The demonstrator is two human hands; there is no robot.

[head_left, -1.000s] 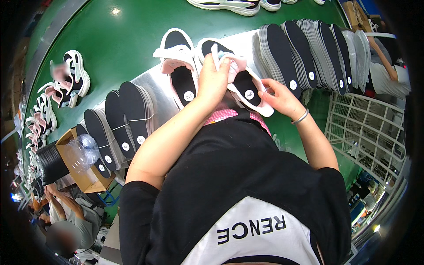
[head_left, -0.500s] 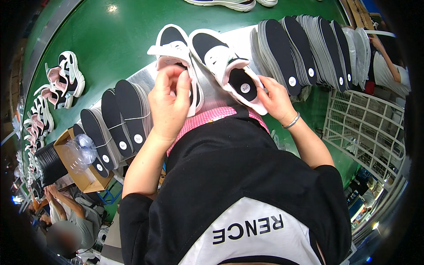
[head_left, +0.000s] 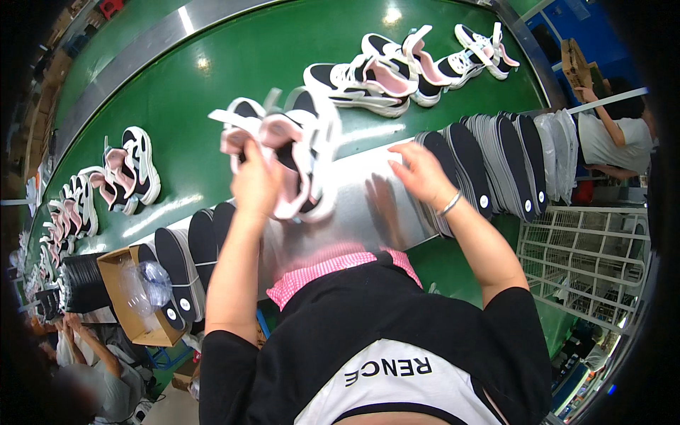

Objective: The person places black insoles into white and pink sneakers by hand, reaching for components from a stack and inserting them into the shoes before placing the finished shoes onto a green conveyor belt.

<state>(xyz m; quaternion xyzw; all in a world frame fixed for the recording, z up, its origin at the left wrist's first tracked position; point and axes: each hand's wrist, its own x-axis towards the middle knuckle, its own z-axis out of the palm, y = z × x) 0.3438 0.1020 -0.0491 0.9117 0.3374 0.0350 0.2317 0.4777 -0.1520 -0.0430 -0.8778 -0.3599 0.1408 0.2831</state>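
Note:
My left hand (head_left: pixel 256 183) grips a pair of sneakers (head_left: pixel 322 152), white and black with pink lining. They are held side by side, smeared by motion, above the far edge of a shiny metal shelf (head_left: pixel 333 230). Fingers on that hand reach into the shoe openings. To the right, my right hand (head_left: pixel 423 173) hovers over the shelf with nothing in it, fingers apart, its reflection in the metal below. Close beside it stands a row of black insoles (head_left: pixel 464 159) stacked in bundles, with white round stickers.
More sneakers (head_left: pixel 361 85) lie on the green belt (head_left: pixel 234 53) at the far right, others (head_left: pixel 131 166) along the left. Banded insoles (head_left: pixel 173 258) and a cardboard box (head_left: pixel 117 287) with clear plastic sit left. A white wire rack (head_left: pixel 584 262) stands right. Other people work on both sides.
The sneakers have gone from resting on the metal shelf under both hands to being held up by my left hand. My right hand has let go. More shoes show at the far right.

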